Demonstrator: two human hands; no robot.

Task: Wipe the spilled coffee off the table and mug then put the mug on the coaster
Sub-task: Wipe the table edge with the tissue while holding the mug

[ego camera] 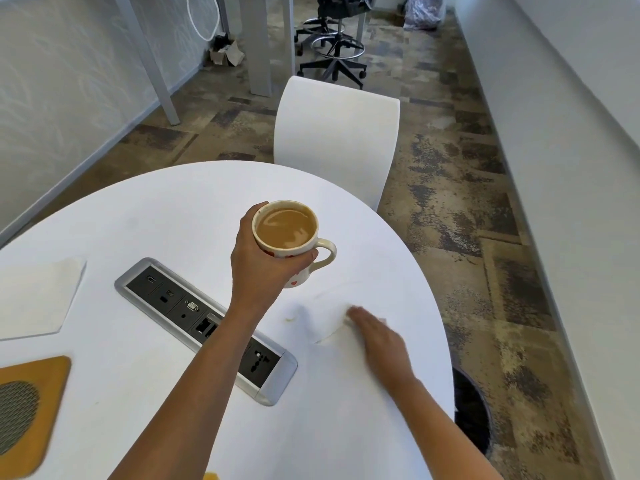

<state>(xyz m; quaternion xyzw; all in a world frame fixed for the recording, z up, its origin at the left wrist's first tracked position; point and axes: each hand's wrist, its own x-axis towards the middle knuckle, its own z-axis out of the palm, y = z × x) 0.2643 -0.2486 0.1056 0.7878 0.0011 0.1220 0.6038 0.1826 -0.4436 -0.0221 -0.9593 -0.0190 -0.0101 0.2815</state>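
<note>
Above the surface (138, 216), gripping the mug (298, 276) with left fingers (298, 259) curled round its body; just nearer, pressing a napkin (329, 320) with straight right fingers (360, 315).

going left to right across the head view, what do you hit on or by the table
napkin → socket panel → mug → right hand → bin
</note>
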